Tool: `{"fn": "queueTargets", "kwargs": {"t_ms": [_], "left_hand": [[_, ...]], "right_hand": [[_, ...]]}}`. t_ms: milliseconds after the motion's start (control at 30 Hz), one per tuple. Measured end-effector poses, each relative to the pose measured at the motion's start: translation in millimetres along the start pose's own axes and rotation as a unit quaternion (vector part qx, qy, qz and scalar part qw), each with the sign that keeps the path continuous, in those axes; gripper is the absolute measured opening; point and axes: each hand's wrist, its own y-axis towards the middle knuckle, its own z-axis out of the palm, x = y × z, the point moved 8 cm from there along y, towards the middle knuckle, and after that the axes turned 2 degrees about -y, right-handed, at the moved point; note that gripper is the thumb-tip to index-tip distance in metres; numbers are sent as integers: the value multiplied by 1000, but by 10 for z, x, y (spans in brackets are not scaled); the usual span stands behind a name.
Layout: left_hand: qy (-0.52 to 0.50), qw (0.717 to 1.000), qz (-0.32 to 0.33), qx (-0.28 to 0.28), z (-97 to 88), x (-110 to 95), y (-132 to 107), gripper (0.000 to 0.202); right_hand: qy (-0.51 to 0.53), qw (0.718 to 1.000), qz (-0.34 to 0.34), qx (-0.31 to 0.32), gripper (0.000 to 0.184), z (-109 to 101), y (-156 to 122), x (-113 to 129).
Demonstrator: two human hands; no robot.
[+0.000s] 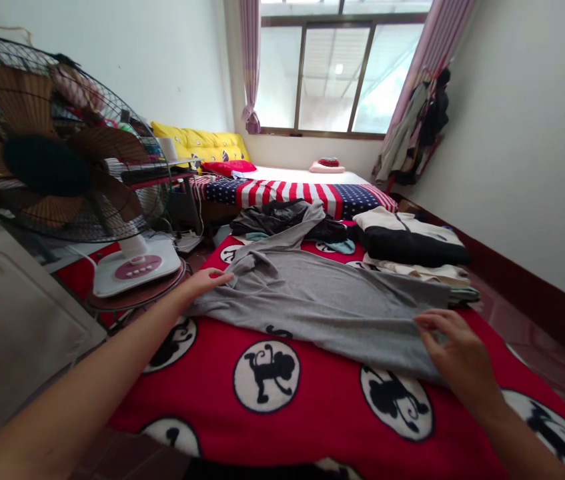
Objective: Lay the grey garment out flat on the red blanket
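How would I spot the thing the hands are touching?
Find the red blanket with black monkey circles. Across its middle lies a grey shirt, the left hand at one end, the right hand at the other. It alone is spread flat; the clothes behind it are folded or heaped.

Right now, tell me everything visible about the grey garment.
The grey garment looks like soft knit jersey, plain, lying spread and mostly flat across the red monkey-print blanket, with wrinkles and a bunched part trailing toward the dark clothes pile. The left hand rests on its left end; the right hand touches its near-right edge.
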Motion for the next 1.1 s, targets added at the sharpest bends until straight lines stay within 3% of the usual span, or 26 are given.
{"fn": "queueTargets", "kwargs": {"t_ms": [133,267,333,500,567,700,833,967,1100], "left_hand": [[168,985,27,-33,58,-240,191,34],[144,982,94,-85,112,-499,222,14],[111,979,132,-110,119,-596,202,24],[34,973,159,-162,135,-570,173,44],[2,970,162,-179,94,-487,140,49],[-6,965,116,-236,-182,-184,-60,41],[15,962,49,-270,-421,162,-408,43],[32,963,20,-268,-374,395,-692,44],[55,962,13,-268,-247,477,-792,36]], "right_hand": [[68,991,-26,112,18,682,230,537],[42,971,-26,235,21,1257,332,877],[36,964,-25,264,12,1397,372,964],[23,991,-5,133,13,1351,440,934],[-3,992,10,125,14,1410,375,866],[-36,991,8,129,15,1533,272,820],[-41,995,-32,84,15,1496,276,910],[-5,996,-91,21,12,1386,278,1024],[93,982,-161,-25,12,1218,220,1159]]}}
